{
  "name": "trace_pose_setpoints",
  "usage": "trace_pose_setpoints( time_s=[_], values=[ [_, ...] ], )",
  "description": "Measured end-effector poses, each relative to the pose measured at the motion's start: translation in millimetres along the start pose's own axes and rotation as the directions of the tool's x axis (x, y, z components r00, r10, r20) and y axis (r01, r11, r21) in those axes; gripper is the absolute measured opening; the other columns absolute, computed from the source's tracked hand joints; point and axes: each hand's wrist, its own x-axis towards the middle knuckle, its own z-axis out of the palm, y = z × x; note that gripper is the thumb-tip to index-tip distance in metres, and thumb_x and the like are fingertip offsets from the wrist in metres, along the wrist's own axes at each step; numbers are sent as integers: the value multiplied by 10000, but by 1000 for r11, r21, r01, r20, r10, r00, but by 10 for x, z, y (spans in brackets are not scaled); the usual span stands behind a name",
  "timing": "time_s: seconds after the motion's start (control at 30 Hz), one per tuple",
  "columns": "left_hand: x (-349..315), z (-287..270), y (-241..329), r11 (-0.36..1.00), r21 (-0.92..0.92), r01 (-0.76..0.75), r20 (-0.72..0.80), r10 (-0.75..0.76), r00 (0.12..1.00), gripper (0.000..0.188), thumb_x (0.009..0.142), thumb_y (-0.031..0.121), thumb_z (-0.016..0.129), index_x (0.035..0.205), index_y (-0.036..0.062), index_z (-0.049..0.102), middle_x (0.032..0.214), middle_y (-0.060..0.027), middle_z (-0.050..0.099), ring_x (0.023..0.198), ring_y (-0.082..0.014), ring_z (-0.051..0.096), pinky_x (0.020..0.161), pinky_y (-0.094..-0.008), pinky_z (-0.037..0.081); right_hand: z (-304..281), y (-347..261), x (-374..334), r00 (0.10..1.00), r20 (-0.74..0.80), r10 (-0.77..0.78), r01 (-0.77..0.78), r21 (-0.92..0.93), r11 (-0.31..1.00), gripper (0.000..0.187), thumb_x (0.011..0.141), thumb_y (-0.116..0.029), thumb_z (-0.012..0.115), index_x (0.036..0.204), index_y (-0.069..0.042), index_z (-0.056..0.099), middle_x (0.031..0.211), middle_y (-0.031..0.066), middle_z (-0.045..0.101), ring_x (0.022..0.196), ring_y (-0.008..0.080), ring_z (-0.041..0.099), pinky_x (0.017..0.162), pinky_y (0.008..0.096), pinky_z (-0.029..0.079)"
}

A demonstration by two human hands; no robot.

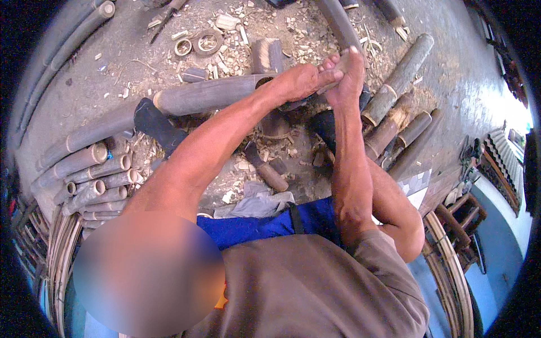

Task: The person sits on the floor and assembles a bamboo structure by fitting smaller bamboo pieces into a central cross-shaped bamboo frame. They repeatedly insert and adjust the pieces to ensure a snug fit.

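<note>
My left hand [306, 83] and my right hand [347, 79] meet in front of me, above the wood chips. Both have curled fingers pressed close together. A small greyish edge shows between them, but I cannot make out what they hold. Behind the right hand, a dark bamboo pole [340, 25] runs away from me; whether the hand touches it I cannot tell. A long dark bamboo pole [211, 94] lies crosswise under my left forearm, its cut end near the left wrist. Just beyond that end stands a short bamboo block [267, 55] with a pale scraped face.
Cut bamboo lengths [97, 188] are stacked at the left. More lengths [398, 79] lie at the right. Two bamboo rings [208, 41] and a long blade [163, 26] lie farther off. My dark-covered foot [160, 127] rests by the pole. A grey cloth [253, 201] lies near my shorts.
</note>
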Motion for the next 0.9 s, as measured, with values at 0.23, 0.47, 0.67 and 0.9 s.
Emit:
trace_pose_setpoints(
  time_s=[0.23,0.47,0.67,0.9],
  values=[
    [-91,51,36,977,206,-63,151,32,988,724,1021,639,403,1195,-12,667,1160,-281,694,1092,-378,667,992,-455,482,-308,302,-90,989,-90,-116,128,143,981,272,978,-366,608,976,-102,543,855,70,560,655,186,578,543,361,517],
    [-536,-748,-221,991,135,-2,-542,76,837,756,1085,580,209,1086,-62,608,785,-210,653,778,-333,634,744,-476,491,1212,572,354,804,450,-389,577,-433,693,280,854,-224,660,703,10,627,579,28,556,556,134,486,515,372,423],
    [-988,-520,-234,923,-359,-139,-626,-127,770,473,1084,362,300,1226,-25,531,1032,-169,634,958,-306,605,856,-435,483,1463,716,100,838,537,94,343,-654,674,398,777,-357,690,762,41,701,680,189,696,673,297,717,675,451,569],
    [-1149,56,-815,968,-22,-249,-899,90,428,406,1077,251,352,1357,-34,420,1312,-207,487,1190,-333,475,1049,-437,354,1561,830,-190,671,715,194,559,-661,501,454,773,-392,741,902,36,662,750,117,691,706,214,663,668,396,543]
  ],
)
